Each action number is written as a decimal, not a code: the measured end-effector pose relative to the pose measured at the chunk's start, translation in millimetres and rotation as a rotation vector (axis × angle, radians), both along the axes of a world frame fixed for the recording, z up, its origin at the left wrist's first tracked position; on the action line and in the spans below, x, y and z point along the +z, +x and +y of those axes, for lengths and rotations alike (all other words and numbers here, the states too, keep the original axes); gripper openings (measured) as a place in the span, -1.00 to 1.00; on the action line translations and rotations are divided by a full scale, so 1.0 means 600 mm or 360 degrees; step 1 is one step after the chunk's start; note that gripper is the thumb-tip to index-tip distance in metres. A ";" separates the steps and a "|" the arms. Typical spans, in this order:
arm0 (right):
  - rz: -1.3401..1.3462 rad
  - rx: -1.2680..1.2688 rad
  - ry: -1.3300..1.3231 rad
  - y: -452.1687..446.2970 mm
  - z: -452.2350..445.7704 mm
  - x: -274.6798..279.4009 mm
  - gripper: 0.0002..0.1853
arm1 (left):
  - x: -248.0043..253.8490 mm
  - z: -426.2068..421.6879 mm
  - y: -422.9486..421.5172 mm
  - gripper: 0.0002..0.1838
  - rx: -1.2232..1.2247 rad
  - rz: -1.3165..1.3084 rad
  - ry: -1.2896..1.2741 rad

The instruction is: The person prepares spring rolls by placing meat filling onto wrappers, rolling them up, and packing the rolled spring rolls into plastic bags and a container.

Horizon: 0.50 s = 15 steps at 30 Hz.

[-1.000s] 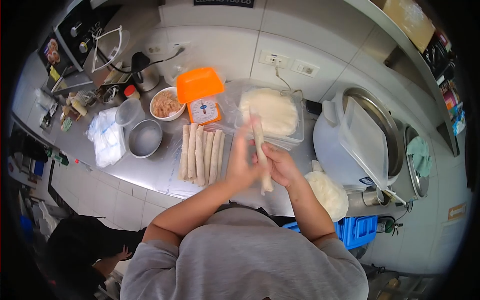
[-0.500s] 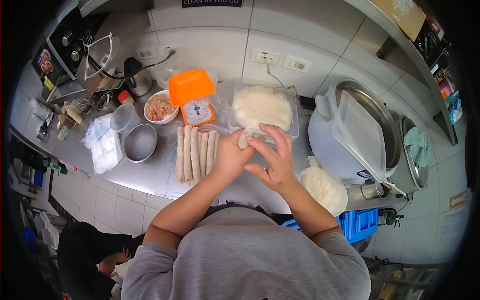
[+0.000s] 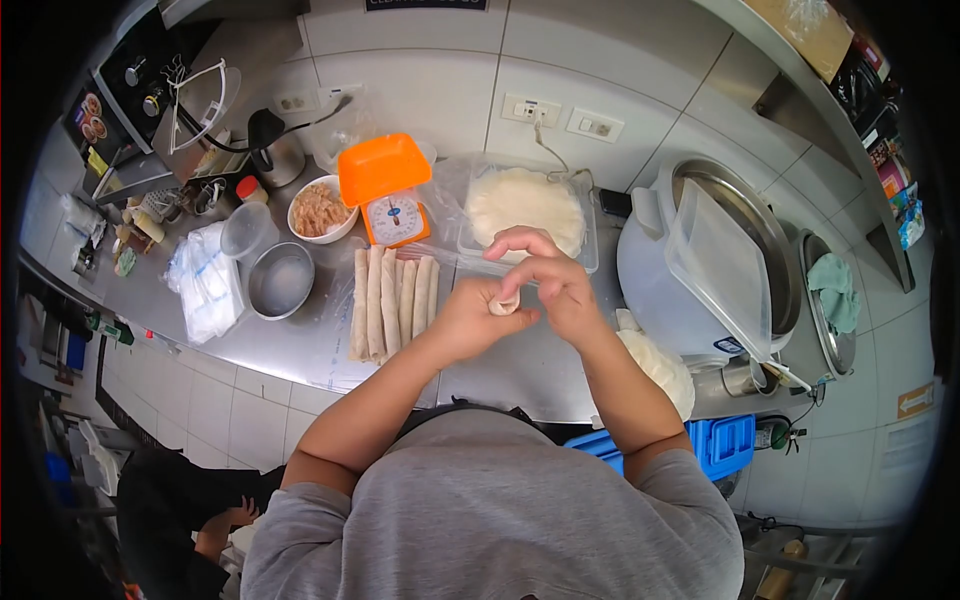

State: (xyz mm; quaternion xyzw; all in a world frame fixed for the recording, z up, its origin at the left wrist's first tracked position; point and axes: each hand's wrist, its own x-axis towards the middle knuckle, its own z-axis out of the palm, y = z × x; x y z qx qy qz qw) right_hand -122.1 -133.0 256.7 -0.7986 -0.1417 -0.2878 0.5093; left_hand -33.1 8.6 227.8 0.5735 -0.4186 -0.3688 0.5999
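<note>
My left hand point(image 3: 470, 318) is wrapped round a pale roll point(image 3: 504, 304), held on end so that its round tip faces up between thumb and fingers. My right hand point(image 3: 556, 288) is at that tip with its fingers curled and apart; whether a fingertip touches it is hard to tell. Several finished-looking pale rolls point(image 3: 389, 305) lie side by side on plastic film to the left. Behind my hands a clear container point(image 3: 590, 248) holds a stack of white wrappers point(image 3: 527, 210). More wrappers point(image 3: 662, 370) lie beside my right forearm.
An orange scale point(image 3: 396, 217), a bowl of minced filling point(image 3: 320, 210), a metal bowl point(image 3: 281, 281) and plastic bags point(image 3: 206, 283) stand to the left. At the right is a large lidded tub point(image 3: 663, 275). Another person point(image 3: 170, 520) is at the lower left.
The roll has gone from lying lengthwise between my hands to standing on end in my left hand. Both hands have since shifted slightly right and nearer me, and my right fingers have curled.
</note>
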 end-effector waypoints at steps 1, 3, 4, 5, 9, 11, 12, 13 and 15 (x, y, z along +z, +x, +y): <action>-0.0032 0.0007 -0.0084 0.001 -0.002 -0.001 -0.30 | 0.007 0.003 -0.001 -0.70 -0.0015 0.0079 0.0055; -0.0114 -0.0160 -0.0450 -0.004 0.004 0.004 -0.29 | 0.013 0.007 -0.001 -0.75 -0.0058 0.0217 0.0101; -0.0154 -0.0245 -0.0633 -0.006 0.007 0.007 -0.28 | 0.014 0.009 0.001 -0.79 -0.0088 0.0276 0.0093; -0.0177 -0.0265 -0.0633 -0.007 0.008 0.007 -0.36 | 0.014 0.009 0.002 -0.83 -0.0121 0.0332 0.0085; -0.0268 -0.0370 0.0088 -0.007 0.028 -0.008 -0.60 | 0.004 0.006 0.001 -0.86 -0.0095 0.0286 -0.0018; -0.0236 -0.0337 0.0395 -0.011 0.034 -0.026 -0.64 | 0.000 0.008 0.003 -0.86 -0.0100 0.0225 -0.0072; -0.0197 -0.0289 0.0338 -0.014 0.032 -0.031 -0.63 | 0.003 0.009 0.001 -0.86 -0.0080 0.0244 -0.0085; -0.0161 -0.0245 0.0284 -0.017 0.030 -0.034 -0.63 | 0.010 0.008 -0.003 -0.85 -0.0064 0.0260 -0.0095; -0.0234 -0.0269 -0.0142 -0.018 0.022 -0.024 -0.54 | 0.009 0.007 -0.005 -0.82 -0.0082 0.0313 -0.0131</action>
